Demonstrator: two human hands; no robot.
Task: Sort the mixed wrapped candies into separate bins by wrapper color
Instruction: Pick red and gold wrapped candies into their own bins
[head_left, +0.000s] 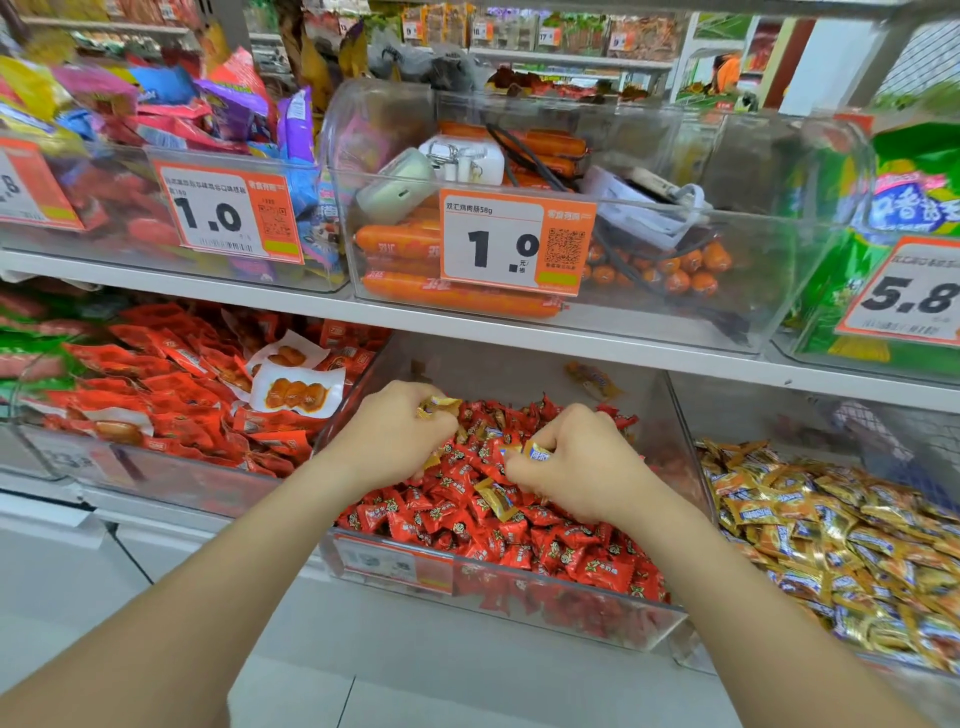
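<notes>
Left hand (397, 431) and right hand (576, 462) each grip gold candies (439, 405) culled from the red-candy bin (498, 597), probably bound for the gold bin (831, 525).

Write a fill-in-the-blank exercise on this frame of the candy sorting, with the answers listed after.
1. The left hand and the right hand reach into the middle bin, whose candies are mostly ____.
2. The candy in the left hand's grip has a ____ wrapper.
3. The pile of gold candies fills the bin to the ____ of the middle bin.
4. The price tag in front of the sausages reads ____.
Missing words: red; gold; right; 1.0
</notes>
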